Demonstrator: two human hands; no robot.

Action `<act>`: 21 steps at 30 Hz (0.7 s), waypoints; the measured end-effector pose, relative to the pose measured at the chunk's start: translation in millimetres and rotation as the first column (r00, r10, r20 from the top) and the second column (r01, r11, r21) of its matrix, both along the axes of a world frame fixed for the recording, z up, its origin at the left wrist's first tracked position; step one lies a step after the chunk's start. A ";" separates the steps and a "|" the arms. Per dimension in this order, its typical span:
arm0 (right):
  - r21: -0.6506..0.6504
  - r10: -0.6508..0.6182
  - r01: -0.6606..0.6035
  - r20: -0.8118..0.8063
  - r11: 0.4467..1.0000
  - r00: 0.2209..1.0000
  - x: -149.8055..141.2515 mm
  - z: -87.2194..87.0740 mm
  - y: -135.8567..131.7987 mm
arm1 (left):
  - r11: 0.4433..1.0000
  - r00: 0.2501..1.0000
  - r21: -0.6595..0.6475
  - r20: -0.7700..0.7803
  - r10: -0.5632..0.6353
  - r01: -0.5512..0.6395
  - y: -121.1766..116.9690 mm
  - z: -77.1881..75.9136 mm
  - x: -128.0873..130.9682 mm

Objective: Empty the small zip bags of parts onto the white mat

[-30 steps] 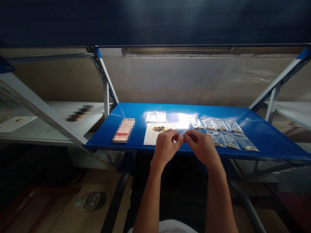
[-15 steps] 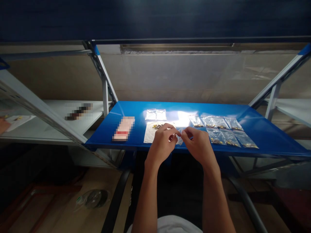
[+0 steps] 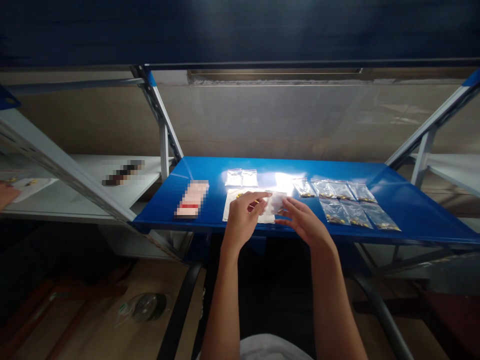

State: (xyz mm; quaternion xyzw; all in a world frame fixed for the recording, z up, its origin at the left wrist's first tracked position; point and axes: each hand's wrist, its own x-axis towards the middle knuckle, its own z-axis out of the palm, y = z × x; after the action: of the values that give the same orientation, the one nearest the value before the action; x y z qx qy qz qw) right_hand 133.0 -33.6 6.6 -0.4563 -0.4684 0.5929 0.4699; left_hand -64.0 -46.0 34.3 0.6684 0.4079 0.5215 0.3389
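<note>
1. Your left hand (image 3: 243,216) is the nearer of the two to the clear plastic bag (image 3: 275,202); its fingers reach rightward and lie over the bag's left end; you cannot tell from this view whether they pinch it.
2. Your right hand (image 3: 304,223) is open, its fingers spread and pointing left; the tips sit just beside the bag's lower right corner; your two hands are apart, with the bag between them.
3. The bag's long axis runs roughly left to right across your front; it lies over the right end of a white paper sheet (image 3: 234,206); you cannot tell whether it rests there or is slightly lifted.
4. Small yellow parts (image 3: 255,201) show on the sheet; your left hand hides most of them.
5. To your right, filled clear bags (image 3: 335,211) lie in rows on the blue metal shelf (image 3: 420,222); two more clear bags (image 3: 241,177) lie beyond the sheet; to your left lies a pixelated package (image 3: 191,199), too blurred to tell.
6. Another person's hand (image 3: 5,194) shows at the far left, well apart from yours.
</note>
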 end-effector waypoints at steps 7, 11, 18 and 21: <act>-0.007 0.011 -0.012 -0.191 1.000 0.981 -1.1 -11.4 5.4 | 0.993 0.998 -0.112 0.039 0.053 -0.048 10.4 -19.1 -2.9; 0.057 -0.055 0.059 -0.070 0.997 0.996 4.9 -7.2 11.4 | 0.991 0.998 -0.123 0.018 0.055 -0.053 15.7 -23.0 -8.3; 0.182 -0.049 -0.008 0.311 0.983 0.949 30.3 16.9 61.5 | 0.998 0.972 0.039 -0.227 0.066 -0.059 74.9 -12.0 -30.1; 0.203 -0.057 -0.053 0.501 0.978 0.863 32.6 29.8 86.0 | 0.999 0.928 0.019 -0.372 -0.025 0.035 108.4 -13.7 -25.6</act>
State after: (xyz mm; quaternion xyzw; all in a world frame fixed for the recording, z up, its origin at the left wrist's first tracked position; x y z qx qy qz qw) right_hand 165.7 52.4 36.3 -0.5438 -0.6342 0.3996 0.3772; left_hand -89.7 62.3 20.6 0.7653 0.4478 0.3855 0.2553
